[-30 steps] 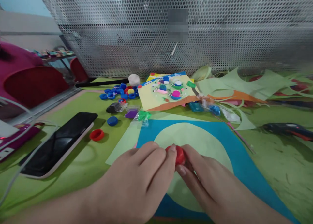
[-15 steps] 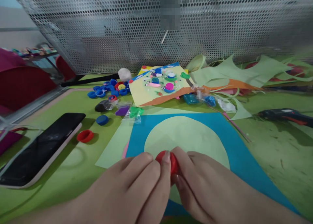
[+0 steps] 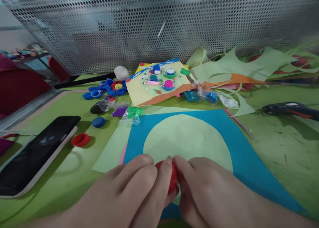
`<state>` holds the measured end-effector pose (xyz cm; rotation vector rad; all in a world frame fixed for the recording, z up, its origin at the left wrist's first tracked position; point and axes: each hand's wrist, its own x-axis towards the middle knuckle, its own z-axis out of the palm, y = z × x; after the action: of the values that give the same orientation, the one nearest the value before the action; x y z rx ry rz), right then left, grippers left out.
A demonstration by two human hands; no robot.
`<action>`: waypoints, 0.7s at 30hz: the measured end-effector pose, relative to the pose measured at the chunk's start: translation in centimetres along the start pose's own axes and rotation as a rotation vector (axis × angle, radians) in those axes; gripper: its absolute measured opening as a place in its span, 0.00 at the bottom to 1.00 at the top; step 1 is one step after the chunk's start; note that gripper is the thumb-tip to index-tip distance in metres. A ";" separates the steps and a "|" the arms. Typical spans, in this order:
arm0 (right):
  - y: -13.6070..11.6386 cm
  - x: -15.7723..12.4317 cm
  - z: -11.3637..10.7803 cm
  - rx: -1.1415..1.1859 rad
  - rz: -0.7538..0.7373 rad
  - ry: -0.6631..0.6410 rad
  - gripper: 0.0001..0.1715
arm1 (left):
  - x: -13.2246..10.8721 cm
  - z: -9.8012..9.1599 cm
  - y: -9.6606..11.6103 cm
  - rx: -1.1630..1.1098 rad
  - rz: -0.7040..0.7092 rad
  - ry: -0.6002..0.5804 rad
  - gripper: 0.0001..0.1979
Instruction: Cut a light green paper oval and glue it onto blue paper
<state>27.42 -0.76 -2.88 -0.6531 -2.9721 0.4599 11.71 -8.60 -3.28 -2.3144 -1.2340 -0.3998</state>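
Observation:
A red bottle cap (image 3: 173, 181) is pinched between my two hands, low in the middle of the view. My left hand (image 3: 139, 185) curls around its left side, the thumb lying across it. From the right, the fingertips of my right hand (image 3: 204, 185) press against its edge. My fingers cover much of the cap. Beneath it lies a blue sheet (image 3: 245, 155) bearing a large pale green paper circle (image 3: 186, 135). Off to the left rest another red cap (image 3: 80, 140) and a blue cap (image 3: 98, 122).
A phone (image 3: 37, 155) lies at the left. Behind are piled blue caps (image 3: 102, 88), bagged purple clay (image 3: 119, 111), a decorated picture card (image 3: 159, 85) and green paper scraps (image 3: 224, 65). A glue gun (image 3: 291, 108) sits at the right, before a perforated metal panel (image 3: 139, 29).
The view has shifted slightly, so the tabletop things sit a little further left. Both hands still grip the red cap, which now shows less between my fingers.

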 end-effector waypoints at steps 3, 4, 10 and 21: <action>0.0 -0.3 -0.1 0.002 -0.020 0.055 0.05 | -0.5 -0.3 -0.3 -0.032 -0.021 -0.022 0.16; 0.1 -0.5 -0.2 0.008 -0.046 0.082 0.05 | -0.7 -0.3 -0.3 -0.045 -0.042 -0.025 0.17; 0.4 -0.8 0.1 0.000 -0.144 0.279 0.08 | -0.7 -0.1 -0.3 -0.053 -0.067 0.030 0.13; 0.5 -0.6 0.2 -0.159 -0.204 0.252 0.06 | 0.2 0.1 0.1 -0.136 -0.131 -0.010 0.11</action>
<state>28.16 -0.66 -3.20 -0.3795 -2.8112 0.1179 11.89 -8.48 -3.33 -2.3571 -1.4078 -0.5339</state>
